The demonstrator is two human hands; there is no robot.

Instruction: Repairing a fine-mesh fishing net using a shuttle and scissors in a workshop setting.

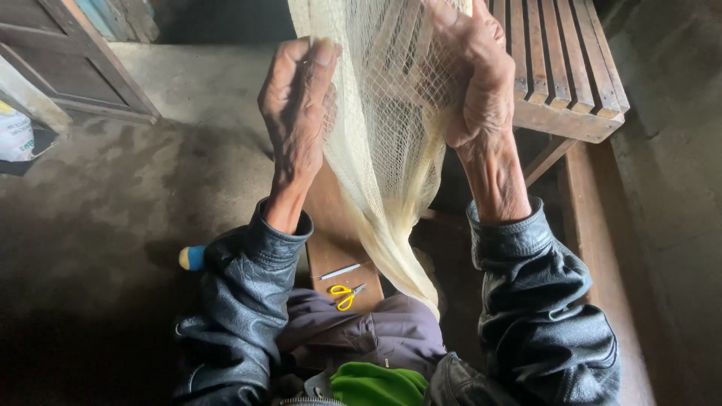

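Both hands up: left hand (pixel 297 105) pinching the pale fishing net (pixel 391 150), right hand (pixel 474 75) clenched on it. Best keep the mesh taut; yellow scissors (pixel 346 295) lie below.

Dim, soft daylight from above; dark lower-left corner, sharp focus throughout.

bare concrete floor (pixel 150 173) lies open to the left; draped pale yellow mesh net (pixel 391 128) fills the middle, slatted wooden desk (pixel 564 68) blocks the right.
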